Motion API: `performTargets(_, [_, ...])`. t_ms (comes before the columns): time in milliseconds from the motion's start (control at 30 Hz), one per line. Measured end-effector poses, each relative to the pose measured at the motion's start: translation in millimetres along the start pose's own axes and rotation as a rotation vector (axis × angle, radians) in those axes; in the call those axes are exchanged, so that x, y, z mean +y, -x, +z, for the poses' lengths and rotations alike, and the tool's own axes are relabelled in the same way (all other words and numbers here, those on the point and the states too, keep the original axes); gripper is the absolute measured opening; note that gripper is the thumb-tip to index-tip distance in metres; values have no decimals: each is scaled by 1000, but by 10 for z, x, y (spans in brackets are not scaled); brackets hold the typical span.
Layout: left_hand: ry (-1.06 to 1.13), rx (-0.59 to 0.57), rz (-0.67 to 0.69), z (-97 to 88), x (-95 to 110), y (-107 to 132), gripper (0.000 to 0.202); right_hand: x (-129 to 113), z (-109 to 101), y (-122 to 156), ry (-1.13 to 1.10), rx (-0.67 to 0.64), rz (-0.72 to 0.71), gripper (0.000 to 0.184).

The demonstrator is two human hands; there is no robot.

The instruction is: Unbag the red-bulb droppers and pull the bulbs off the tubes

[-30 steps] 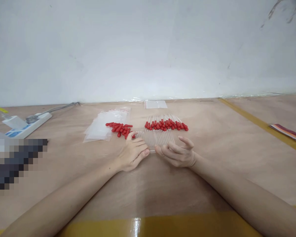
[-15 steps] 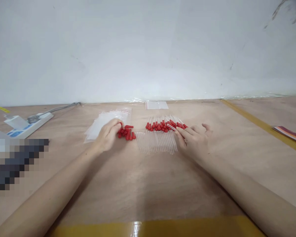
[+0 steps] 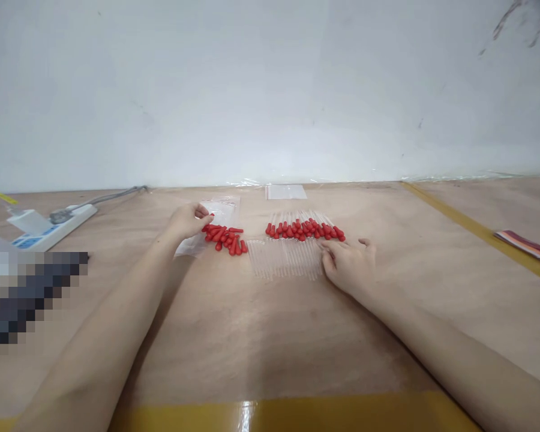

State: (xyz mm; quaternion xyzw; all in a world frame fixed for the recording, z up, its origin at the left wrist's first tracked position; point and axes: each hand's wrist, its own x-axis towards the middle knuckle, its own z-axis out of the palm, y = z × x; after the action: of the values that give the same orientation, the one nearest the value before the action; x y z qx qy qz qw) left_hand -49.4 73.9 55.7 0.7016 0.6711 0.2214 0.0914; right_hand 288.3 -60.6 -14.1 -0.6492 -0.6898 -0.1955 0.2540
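Note:
My left hand (image 3: 189, 222) is closed in a pinch on a small red rubber bulb (image 3: 212, 215), just above the left edge of a heap of loose red bulbs (image 3: 225, 236). My right hand (image 3: 351, 263) has its thumb and forefinger closed at the right end of a row of clear thin tubes (image 3: 283, 259); a clear tube seems to be in the pinch, mostly hidden by the fingers. Behind that row lie several droppers (image 3: 292, 228), clear tubes fitted with red bulbs, their bulbs facing me.
Clear plastic bags (image 3: 222, 210) lie partly behind my left hand. A small white packet (image 3: 286, 192) rests near the wall. To the left is a white power strip (image 3: 67, 231) with a grey cable; at the right a striped colourful packet (image 3: 526, 247) crosses yellow tape (image 3: 472, 228).
My left hand has moved left and up from the heap, with a red bulb at its fingertips. My right hand has lowered slightly, and the clear tube it held no longer shows across the red bulbs.

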Motion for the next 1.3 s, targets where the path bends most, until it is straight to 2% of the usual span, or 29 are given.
performTargets(67, [-20,-49,-5,-8,-22,-2,22,-13,5,5,-14,-15,-3,25])
performTargets(133, [-44,-21,-13,-58,-45,3,26,-25,8,6,-22,-27,-4,25])
performTargets(233, [-69,179,24,-157,9,43,30,-38,10,6,-22,-37,2,25])
performTargets(300, [-59,328,93,-179,146,104,28,-42,11,5,-17,-49,-1,25])
performTargets(367, [-24,379,188,-129,359,190,27,-48,8,6,-4,-75,-17,25])
performTargets(467, [21,237,355,71,730,320,23,-65,-6,8,24,-121,-43,24])
performTargets(533, [-26,113,471,238,947,370,21,-81,-24,9,30,-148,-39,24])
performTargets(633, [-110,-43,553,450,1156,359,24,-97,-52,1,-8,-194,-5,26])
performTargets(767, [-117,-217,529,610,1236,245,33,-77,-55,-27,-118,-224,64,30])
performTargets(900, [3,-315,447,685,1205,145,31,-17,-2,-60,-236,-240,134,31])
performTargets(1100, [88,-365,328,721,1164,92,28,40,66,-84,-341,-228,187,34])
performTargets(1200, [119,-290,272,660,1150,136,28,48,77,-77,-358,-215,193,33])
performTargets(1300, [155,-175,246,533,1077,298,27,58,87,-71,-381,-146,197,33])
